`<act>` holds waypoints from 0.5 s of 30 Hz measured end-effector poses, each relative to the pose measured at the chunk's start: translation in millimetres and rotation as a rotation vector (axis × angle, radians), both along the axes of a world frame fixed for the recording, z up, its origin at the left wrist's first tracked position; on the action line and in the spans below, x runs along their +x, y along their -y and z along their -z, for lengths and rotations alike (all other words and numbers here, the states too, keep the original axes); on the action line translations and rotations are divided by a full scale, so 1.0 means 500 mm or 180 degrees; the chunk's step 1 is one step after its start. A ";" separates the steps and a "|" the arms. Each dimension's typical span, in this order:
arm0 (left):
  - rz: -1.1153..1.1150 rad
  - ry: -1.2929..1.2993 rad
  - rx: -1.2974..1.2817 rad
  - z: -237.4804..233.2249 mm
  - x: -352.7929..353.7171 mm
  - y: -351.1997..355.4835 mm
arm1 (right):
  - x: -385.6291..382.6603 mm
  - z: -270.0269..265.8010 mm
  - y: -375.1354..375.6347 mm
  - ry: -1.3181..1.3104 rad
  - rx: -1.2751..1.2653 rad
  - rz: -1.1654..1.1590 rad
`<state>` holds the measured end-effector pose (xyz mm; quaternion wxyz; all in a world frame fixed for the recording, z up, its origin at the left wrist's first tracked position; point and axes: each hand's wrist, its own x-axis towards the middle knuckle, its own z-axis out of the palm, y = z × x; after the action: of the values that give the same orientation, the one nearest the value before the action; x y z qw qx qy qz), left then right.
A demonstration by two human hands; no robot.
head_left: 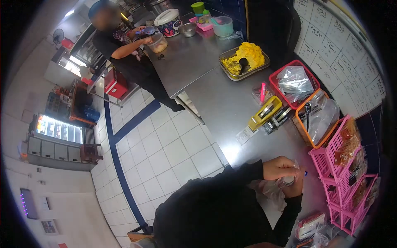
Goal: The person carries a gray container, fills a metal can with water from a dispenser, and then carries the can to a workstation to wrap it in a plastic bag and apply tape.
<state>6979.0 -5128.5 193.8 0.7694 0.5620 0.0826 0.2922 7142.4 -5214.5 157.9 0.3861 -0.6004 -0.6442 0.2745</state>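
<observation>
My left hand (279, 167) reaches in from a dark sleeve, fingers closed on the gathered clear plastic of a bag. Just below it in the view, my right hand (294, 189) is wrapped round the same clear plastic bag (273, 196), whose loose part hangs over the steel counter. Between the hands shows a small round, clear-looking piece (288, 180), perhaps a cup or lid; its kind I cannot make out. The fingertips of both hands are partly hidden. A small blue bit (305, 173) shows beside my right hand.
Near my hands on the steel counter (198, 93) are a yellow tape dispenser (264, 113), an orange basket (316, 144), a red basket (273, 78) and pink stacked racks (331, 175). Farther off is a tray of yellow food (250, 58). A co-worker (113, 41) holds a tub (158, 43).
</observation>
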 end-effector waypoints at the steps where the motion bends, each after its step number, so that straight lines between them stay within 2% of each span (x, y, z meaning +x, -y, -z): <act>1: 0.0114 -0.0369 -0.0038 -0.015 -0.013 -0.001 | 0.003 0.020 -0.001 -0.0006 0.0000 -0.0002; 2: 0.0231 -0.0740 -0.0078 -0.024 -0.020 -0.002 | 0.014 0.060 -0.001 -0.0456 -0.0373 0.0076; 3: 0.0236 -0.0746 -0.0083 -0.016 -0.017 0.000 | 0.027 0.106 0.002 -0.0905 -0.0750 0.0155; 4: 0.0116 -0.0571 0.0251 -0.002 -0.012 0.002 | 0.049 0.168 0.008 -0.0911 -0.0754 0.0161; 5: -0.0008 -0.0391 0.0585 0.005 -0.009 0.004 | 0.074 0.235 0.016 -0.0323 -0.0523 0.0023; 6: -0.0009 -0.0389 0.0582 0.002 -0.010 0.004 | 0.069 0.234 0.012 0.0267 -0.0288 -0.0118; 7: -0.0012 -0.0371 0.0502 -0.007 -0.011 0.004 | 0.072 0.223 0.016 0.0270 -0.0290 -0.0119; 9: -0.0004 -0.0349 0.0424 -0.019 -0.011 0.005 | 0.025 0.065 -0.002 0.1207 0.0192 -0.0225; 13: -0.0021 -0.0317 0.0380 -0.015 -0.006 0.006 | 0.035 0.029 -0.006 0.1554 0.0356 -0.0236; 15: 0.0062 -0.0337 0.0324 -0.013 -0.006 0.006 | 0.031 0.014 0.005 0.1658 -0.0072 0.0225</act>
<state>6976.2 -5131.4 200.5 0.7372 0.6158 0.1027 0.2584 7158.2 -5217.0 150.8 0.2098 -0.6773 -0.6974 0.1042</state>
